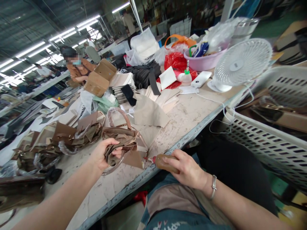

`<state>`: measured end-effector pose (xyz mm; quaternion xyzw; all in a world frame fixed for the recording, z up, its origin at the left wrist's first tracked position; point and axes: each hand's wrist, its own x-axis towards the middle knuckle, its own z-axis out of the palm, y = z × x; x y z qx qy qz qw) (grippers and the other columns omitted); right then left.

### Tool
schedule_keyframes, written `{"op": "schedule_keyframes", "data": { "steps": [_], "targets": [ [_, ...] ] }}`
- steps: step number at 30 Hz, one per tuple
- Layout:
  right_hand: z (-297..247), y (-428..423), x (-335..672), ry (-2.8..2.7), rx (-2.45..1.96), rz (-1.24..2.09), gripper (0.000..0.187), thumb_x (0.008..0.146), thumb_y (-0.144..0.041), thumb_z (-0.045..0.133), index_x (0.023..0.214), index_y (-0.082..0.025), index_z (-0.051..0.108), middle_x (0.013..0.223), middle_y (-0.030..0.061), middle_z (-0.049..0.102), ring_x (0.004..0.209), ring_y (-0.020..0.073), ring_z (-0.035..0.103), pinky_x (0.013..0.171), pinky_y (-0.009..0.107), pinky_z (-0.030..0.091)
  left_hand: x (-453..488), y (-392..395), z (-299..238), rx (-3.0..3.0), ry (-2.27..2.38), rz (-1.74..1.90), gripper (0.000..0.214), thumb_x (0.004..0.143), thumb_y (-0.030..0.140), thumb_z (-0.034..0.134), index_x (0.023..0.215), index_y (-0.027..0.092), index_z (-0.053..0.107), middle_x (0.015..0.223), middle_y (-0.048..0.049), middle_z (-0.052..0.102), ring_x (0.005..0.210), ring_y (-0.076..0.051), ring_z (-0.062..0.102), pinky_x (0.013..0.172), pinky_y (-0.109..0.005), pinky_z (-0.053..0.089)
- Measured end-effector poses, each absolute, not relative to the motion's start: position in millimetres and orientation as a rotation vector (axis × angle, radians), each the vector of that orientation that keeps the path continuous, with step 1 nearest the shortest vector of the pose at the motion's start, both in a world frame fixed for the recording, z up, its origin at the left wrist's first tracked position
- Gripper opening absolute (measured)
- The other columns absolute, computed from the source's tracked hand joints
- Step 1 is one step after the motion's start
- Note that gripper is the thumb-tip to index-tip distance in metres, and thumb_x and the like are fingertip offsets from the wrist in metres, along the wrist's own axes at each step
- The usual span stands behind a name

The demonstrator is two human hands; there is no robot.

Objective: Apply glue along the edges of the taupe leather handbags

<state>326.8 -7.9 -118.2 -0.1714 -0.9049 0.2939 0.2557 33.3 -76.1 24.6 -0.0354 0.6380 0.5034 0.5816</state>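
My left hand (pixel 104 155) is closed on the bunched brown fabric of a handbag (pixel 128 134), which lies near the table's front edge. The bag's handle (pixel 123 115) stands up behind my fingers. A stiff brown panel (pixel 133 158) spreads out at the bag's near side. Wrapped in my right hand (pixel 188 167) is an amber squeeze bottle (pixel 163 163), held on its side. Its thin red nozzle (pixel 151 159) points left at the panel's edge; whether they touch I cannot tell.
More brown bags (pixel 64 135) line the table's left side. Beige sheets (pixel 150 110), black strips (pixel 144 75) and a cardboard box (pixel 100 77) sit behind. At right are a white fan (pixel 243 62), its cable and a plastic crate (pixel 261 134). Across the table stands a co-worker (pixel 80 68).
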Motion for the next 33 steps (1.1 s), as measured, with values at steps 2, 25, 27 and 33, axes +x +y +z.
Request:
{"op": "schedule_keyframes", "data": {
  "steps": [2,25,27,33],
  "targets": [
    [-117.2,-9.3,326.0,-2.393,-0.508,0.86,0.037,0.084,-0.014,0.06,0.12,-0.021,0.058,0.091,0.0056,0.051,0.078,0.0184,0.05,0.067,0.03,0.044,33.9,-74.7,24.0,-0.066,1.497,1.177,0.017,0.075,0.005,0.046,0.061,0.014,0.046,0.049,0.0029,0.04,0.035,-0.004,0.037,0.035,-0.016,0.036],
    [-104.9,-10.7,327.8,-2.312,-0.628,0.755,0.037,0.084,-0.015,0.059,0.121,-0.021,0.059,0.09,0.0062,0.055,0.079,0.0187,0.053,0.067,0.03,0.047,38.2,-72.4,19.7,-0.045,1.501,1.181,0.018,0.074,0.005,0.049,0.063,0.018,0.042,0.047,0.0039,0.041,0.035,-0.007,0.038,0.035,-0.018,0.037],
    [-105.1,-9.2,328.9,-2.295,-0.637,0.761,0.036,0.084,-0.016,0.06,0.119,-0.021,0.059,0.09,0.0061,0.055,0.079,0.0187,0.053,0.067,0.03,0.048,39.8,-71.0,19.9,-0.063,1.498,1.195,0.018,0.072,0.004,0.049,0.064,0.018,0.042,0.047,0.0039,0.041,0.035,-0.007,0.038,0.035,-0.018,0.037],
    [-103.2,-8.9,325.3,-2.408,-0.582,0.773,0.032,0.087,-0.015,0.059,0.118,-0.023,0.061,0.088,0.0042,0.052,0.077,0.0179,0.051,0.068,0.029,0.044,41.4,-69.2,19.1,-0.083,1.488,1.217,0.015,0.072,0.004,0.048,0.068,0.018,0.044,0.048,0.0042,0.042,0.034,-0.007,0.037,0.034,-0.019,0.037]
  ]
}}
